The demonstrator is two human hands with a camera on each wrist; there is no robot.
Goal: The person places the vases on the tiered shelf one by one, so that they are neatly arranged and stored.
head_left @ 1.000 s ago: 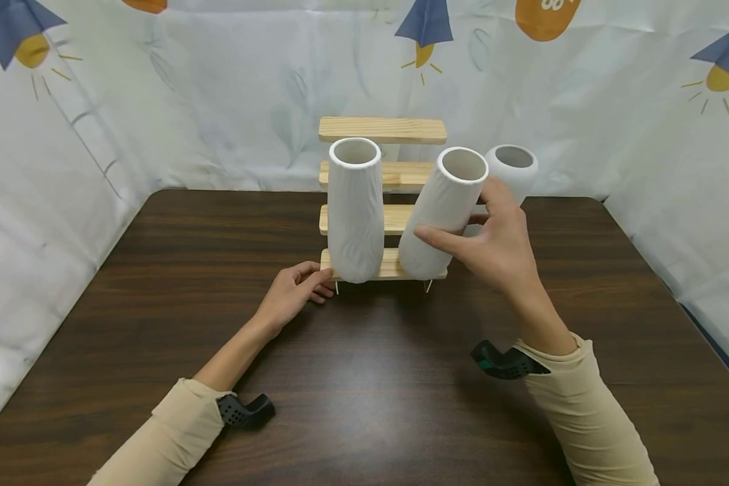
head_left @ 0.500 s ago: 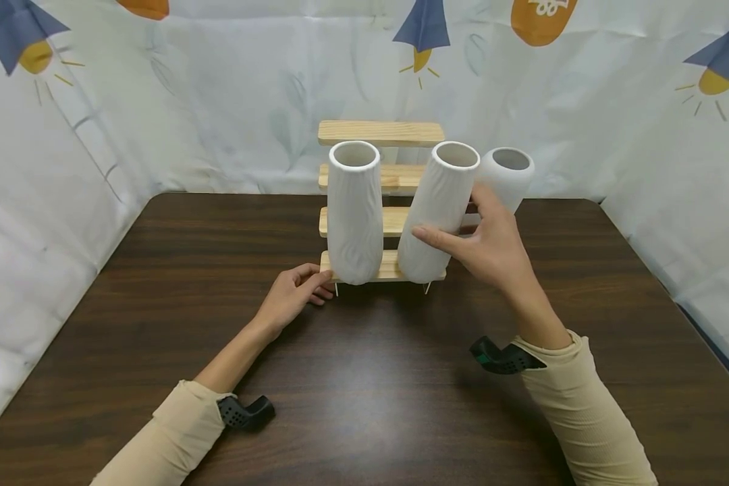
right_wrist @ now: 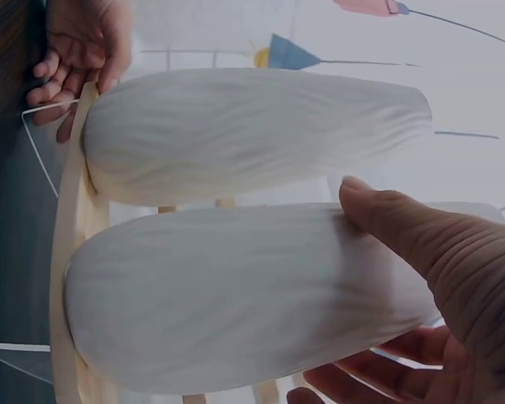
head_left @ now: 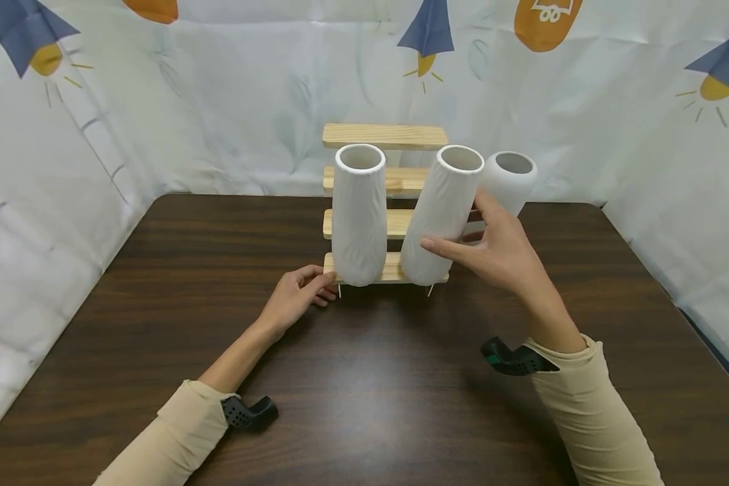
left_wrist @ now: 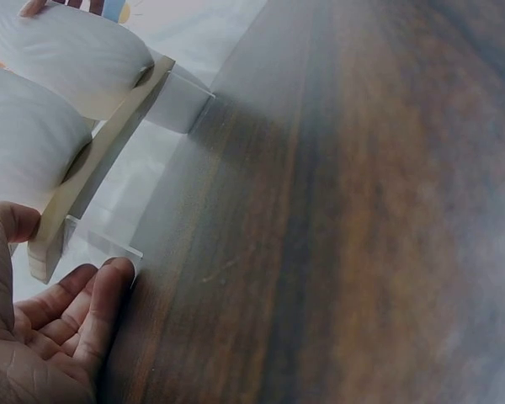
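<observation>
In the head view a tiered rack of light wooden slats [head_left: 385,136] stands on clear legs. My left hand [head_left: 294,297] holds the left end of its lowest slat, thumb on top; the left wrist view has the other fingers [left_wrist: 101,316] beside the clear leg. On that slat a white textured vase [head_left: 360,223] stands at the left. A second white vase [head_left: 437,216], at the slat's right end, leans right. My right hand [head_left: 501,246] grips it, thumb across the front and fingers behind. Partly hidden behind this hand is a third white vase [head_left: 510,179].
Everything stands on a dark brown wood-grain table [head_left: 364,391]. A pale curtain [head_left: 231,101] printed with lamps hangs just behind the rack and along the sides.
The right-hand vase has tipped slightly more upright in my right hand since a second ago. My left hand keeps its place on the slat.
</observation>
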